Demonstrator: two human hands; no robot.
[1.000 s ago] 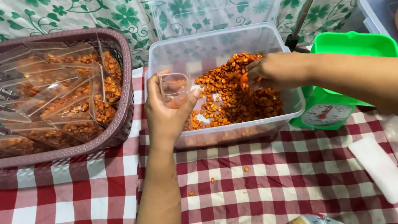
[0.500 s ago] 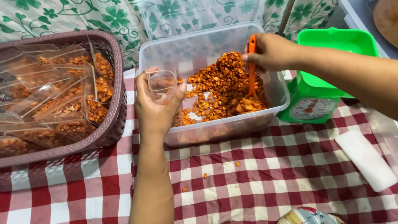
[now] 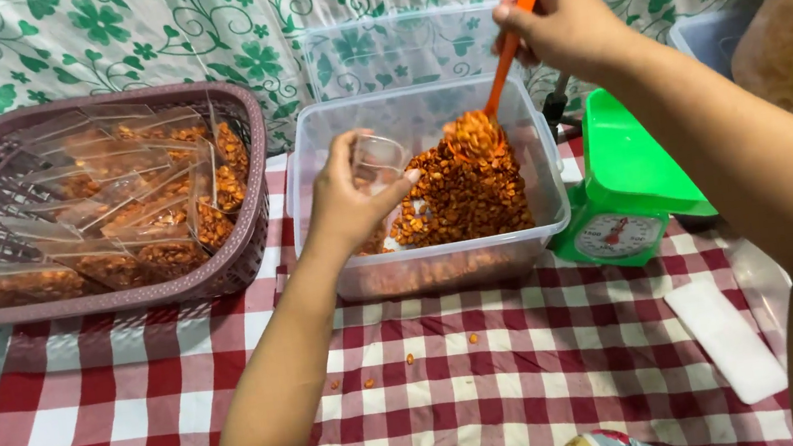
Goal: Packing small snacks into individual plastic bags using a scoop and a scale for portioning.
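Right hand (image 3: 566,23) up now with the orange spoon (image 3: 505,56) heaped and lifted clear of the tub (image 3: 326,141), left hand (image 3: 346,204) pinching the clear bag (image 3: 375,160) open beside it.

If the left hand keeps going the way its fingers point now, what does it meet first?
Likely the loaded orange spoon: the left hand, holding a small clear bag, points right across the clear tub. Depth is unclear.
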